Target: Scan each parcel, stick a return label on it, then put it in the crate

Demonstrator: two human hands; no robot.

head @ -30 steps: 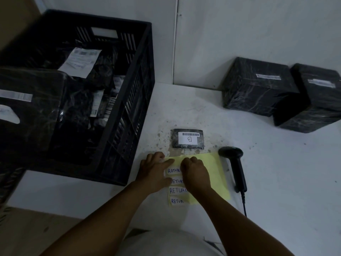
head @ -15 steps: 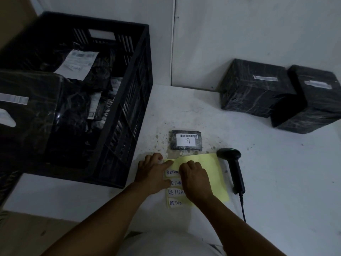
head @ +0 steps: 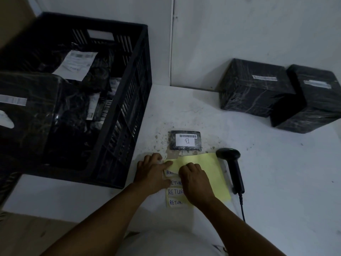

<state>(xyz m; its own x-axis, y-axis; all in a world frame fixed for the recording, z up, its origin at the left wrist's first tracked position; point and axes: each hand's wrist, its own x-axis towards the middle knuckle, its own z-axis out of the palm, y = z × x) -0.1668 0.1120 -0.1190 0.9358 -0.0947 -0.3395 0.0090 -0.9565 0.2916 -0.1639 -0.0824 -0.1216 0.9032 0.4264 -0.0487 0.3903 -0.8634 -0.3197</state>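
2 hands, left hand (head: 154,172) flat and right hand (head: 195,179) seemingly picking at a label, stay on the yellow sheet (head: 208,169), small parcel (head: 185,140) untouched at 12 o'clock, label unpeeled.

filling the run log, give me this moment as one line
step: peeling return label | left hand: presses label sheet | right hand: on labels, grip unclear | parcel: on table, unlabelled | scanner: idle
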